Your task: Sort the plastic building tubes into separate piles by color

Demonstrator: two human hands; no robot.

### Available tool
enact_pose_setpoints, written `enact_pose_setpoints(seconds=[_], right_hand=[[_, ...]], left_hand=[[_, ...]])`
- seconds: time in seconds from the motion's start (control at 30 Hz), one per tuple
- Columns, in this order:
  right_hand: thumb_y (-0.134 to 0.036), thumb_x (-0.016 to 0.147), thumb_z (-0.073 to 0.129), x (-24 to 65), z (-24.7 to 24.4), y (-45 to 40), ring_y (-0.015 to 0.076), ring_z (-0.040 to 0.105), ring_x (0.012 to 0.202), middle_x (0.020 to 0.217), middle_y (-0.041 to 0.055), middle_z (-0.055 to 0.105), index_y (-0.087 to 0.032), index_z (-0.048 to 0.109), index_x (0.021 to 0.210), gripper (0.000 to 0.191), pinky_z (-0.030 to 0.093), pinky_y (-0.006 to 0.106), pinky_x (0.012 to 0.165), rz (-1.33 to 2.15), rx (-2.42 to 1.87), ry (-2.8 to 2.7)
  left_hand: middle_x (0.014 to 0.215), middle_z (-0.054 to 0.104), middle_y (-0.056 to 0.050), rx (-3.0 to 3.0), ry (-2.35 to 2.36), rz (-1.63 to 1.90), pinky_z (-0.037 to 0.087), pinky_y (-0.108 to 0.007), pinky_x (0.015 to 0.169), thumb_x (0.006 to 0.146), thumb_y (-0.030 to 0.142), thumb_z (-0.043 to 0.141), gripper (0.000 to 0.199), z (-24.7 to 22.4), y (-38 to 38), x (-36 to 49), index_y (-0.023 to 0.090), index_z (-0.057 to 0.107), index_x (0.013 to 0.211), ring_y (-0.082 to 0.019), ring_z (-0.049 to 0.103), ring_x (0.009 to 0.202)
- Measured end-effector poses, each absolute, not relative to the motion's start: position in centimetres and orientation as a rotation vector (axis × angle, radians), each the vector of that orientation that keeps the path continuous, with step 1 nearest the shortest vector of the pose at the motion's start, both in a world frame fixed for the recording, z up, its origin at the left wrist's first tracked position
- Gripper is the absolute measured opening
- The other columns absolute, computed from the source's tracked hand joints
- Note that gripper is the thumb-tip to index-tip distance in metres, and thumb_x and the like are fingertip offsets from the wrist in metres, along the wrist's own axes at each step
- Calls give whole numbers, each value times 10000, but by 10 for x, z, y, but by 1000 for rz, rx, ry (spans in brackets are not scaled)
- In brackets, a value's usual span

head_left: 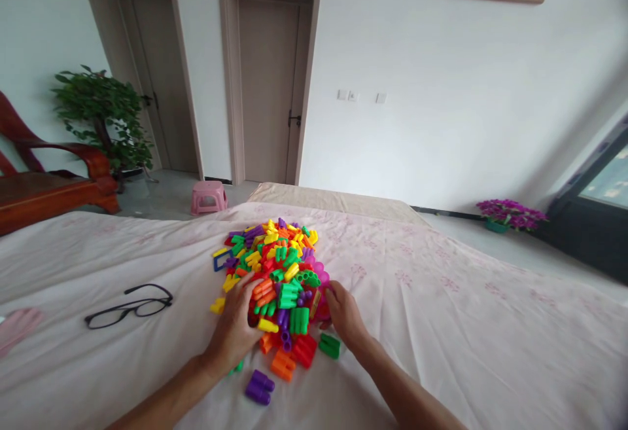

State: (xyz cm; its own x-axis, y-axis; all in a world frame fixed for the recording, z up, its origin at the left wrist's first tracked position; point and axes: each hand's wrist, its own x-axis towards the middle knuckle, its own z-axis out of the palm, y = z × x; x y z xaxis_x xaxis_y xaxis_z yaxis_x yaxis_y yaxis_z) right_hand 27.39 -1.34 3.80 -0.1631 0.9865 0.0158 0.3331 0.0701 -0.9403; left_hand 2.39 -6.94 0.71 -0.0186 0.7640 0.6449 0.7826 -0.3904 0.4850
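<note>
A: What lies toward the left edge of the sheet (441, 338)?

B: A pink cloth (20, 330), then black-framed glasses (128, 311).

A: And next?

B: The left hand (234, 322), curved wide against the near-left side of a heap of coloured plastic blocks (281, 253). Whether it grips a block cannot be told.

A: Where is the heap?

B: Well in from the left and right edges, stretching toward the far edge. A purple block (260, 387) lies apart on its near side.

A: Farther right?

B: A pink object (321, 274), partly covered by blocks; a green block (330, 345), nearer the near edge; then the right hand (346, 315), at the pink object, its grip narrow. The fingertips are partly hidden, so a firm hold cannot be confirmed.
</note>
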Motion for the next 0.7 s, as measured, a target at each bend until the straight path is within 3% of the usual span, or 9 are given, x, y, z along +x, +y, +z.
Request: enact_pose_setpoints(seconds=[0.13,0.27,0.4,0.5,0.7], right_hand=[[-414,964,322,273,53,-9,150,599,519,631,-8,606,-219,503,862,285,423,227,476,895,-1344,-1743],[-351,976,308,270,77,3,176,624,653,726,37,653,-213,551,918,285,405,256,605,453,-1331,-1984],[-321,980,306,272,94,33,190,629,724,797,60,689,-208,592,994,308,374,267,661,263,-1349,-2069],[-293,975,325,282,95,71,190,636,774,861,69,712,-199,616,1048,314,365,264,679,183,-1479,-2018],[-267,1007,300,306,86,145,212,662,893,987,124,720,-182,610,1159,356,385,285,721,124,-1951,-1903]], left_hand=[[1366,540,-95,-2207,-1653,-1661,417,-469,1099,767,103,606,460,26,-49,52,245,573,1203,-262,501,1308],[1340,562,-92,-2135,-1655,-1829,434,-449,1082,807,107,543,378,52,-17,58,235,607,1157,-240,511,1303],[1240,654,-78,-2050,-1949,-1643,458,-412,1046,842,149,467,358,73,17,28,221,595,1168,-213,586,1207],[1237,671,-101,-1924,-2143,-1538,431,-433,1061,865,268,485,333,76,36,-11,207,603,1170,-251,588,1207],[1269,647,-243,-1725,-2499,-1310,364,-570,1051,868,489,455,539,54,67,-82,114,593,1230,-412,538,1262]])
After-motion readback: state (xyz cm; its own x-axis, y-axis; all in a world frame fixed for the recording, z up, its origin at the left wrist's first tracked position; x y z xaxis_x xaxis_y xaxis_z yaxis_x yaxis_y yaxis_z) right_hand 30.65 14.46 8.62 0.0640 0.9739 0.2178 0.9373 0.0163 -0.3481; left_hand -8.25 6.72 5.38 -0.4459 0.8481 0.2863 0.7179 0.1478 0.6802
